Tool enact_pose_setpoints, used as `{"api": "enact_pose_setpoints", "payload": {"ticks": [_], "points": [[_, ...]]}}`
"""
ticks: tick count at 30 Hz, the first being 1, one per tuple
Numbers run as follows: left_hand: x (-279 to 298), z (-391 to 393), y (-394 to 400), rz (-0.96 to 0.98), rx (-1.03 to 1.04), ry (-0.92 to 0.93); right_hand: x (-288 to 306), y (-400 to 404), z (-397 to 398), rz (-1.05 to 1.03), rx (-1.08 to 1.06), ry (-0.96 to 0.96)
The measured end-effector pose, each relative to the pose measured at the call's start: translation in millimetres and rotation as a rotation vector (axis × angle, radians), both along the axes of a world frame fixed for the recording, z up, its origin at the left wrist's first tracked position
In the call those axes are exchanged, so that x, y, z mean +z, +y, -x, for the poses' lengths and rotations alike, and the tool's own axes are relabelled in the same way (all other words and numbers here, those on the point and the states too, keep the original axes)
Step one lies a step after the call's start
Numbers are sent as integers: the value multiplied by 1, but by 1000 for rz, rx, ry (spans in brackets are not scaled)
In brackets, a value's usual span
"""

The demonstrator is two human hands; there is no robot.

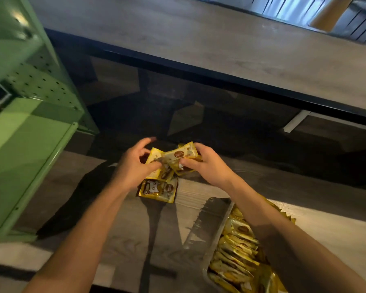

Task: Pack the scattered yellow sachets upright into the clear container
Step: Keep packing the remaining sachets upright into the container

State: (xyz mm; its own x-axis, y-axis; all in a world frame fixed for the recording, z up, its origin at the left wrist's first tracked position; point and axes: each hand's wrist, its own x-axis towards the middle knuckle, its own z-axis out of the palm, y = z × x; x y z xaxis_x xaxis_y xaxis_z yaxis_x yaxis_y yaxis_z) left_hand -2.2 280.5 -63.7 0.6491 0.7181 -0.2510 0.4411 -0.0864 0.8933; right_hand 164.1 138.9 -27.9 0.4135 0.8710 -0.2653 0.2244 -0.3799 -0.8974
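Clear container (207,246) packed with upright yellow sachets (237,250), brown-printed.

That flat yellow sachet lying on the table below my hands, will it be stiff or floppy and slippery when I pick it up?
The flat sachet is probably floppy: the sachet in the right hand looks bent. Its glossy foil catches light, so it may slip in a loose grip. It looks thin, so likely light, and could slide on the table if nudged.

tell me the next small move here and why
Probably gather the held sachets into the right hand and carry them to the container. Both hands pinch them, the left hand at their edge, and the container already holds upright rows.
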Motion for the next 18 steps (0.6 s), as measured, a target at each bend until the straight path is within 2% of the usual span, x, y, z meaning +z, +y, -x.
{"api": "enact_pose_setpoints", "payload": {"ticks": [6, 10, 14, 16, 18], "points": [[2, 15, -6, 378, 214, -391, 4, 13, 20, -7, 47, 190], [-7, 23, -24, 728, 389, -455, -13, 20, 41, 25, -28, 255], [-14, 35, -40, 675, 394, -417, -24, 25, 57, 42, -140, 298], [-20, 37, -46, 678, 426, -391, -26, 26, 62, 38, -115, 252], [-24, 38, -49, 577, 428, -332, -29, 28, 65, 59, -68, 203]]}}
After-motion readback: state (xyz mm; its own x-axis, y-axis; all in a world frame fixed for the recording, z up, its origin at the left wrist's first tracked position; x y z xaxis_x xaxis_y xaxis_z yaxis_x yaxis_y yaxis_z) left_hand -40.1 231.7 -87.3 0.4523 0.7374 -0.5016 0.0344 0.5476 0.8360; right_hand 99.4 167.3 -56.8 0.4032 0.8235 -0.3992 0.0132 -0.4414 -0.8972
